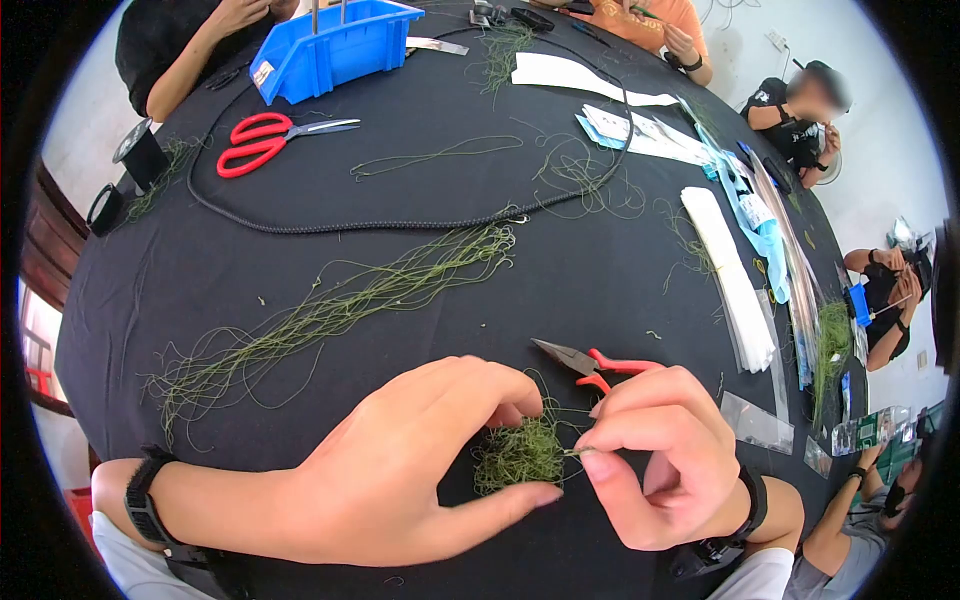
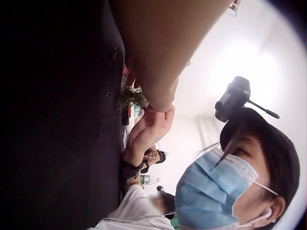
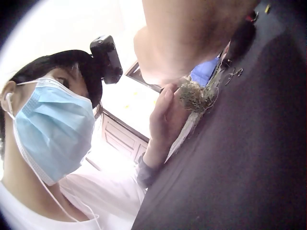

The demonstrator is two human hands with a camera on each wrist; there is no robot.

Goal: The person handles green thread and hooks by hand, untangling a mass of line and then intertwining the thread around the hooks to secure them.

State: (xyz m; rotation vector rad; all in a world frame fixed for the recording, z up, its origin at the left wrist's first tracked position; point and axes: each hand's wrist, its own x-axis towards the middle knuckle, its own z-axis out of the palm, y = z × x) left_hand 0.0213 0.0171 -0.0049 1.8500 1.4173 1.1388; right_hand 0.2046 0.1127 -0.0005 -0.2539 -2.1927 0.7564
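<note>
A tangled clump of thin green cord (image 1: 520, 456) lies on the black cloth between the two hands; it also shows in the left wrist view (image 2: 132, 97) and the right wrist view (image 3: 194, 96). The left hand (image 1: 400, 465) arches around its left side, thumb below and bent fingers above, the gap between them open towards the clump. At its right side the right hand (image 1: 665, 460) pinches a short piece of cord between thumb and index finger, other fingers curled. Red-handled pliers (image 1: 580, 361) lie just beyond the right hand.
Long green cords (image 1: 340, 310) lie loosely bundled across the cloth (image 1: 130, 300). Behind them are a black braided rope (image 1: 400, 226), red scissors (image 1: 255, 143) and a blue bin (image 1: 335, 55). White strips (image 1: 728, 280) and plastic bags (image 1: 757, 422) lie at right. Several people sit around the table.
</note>
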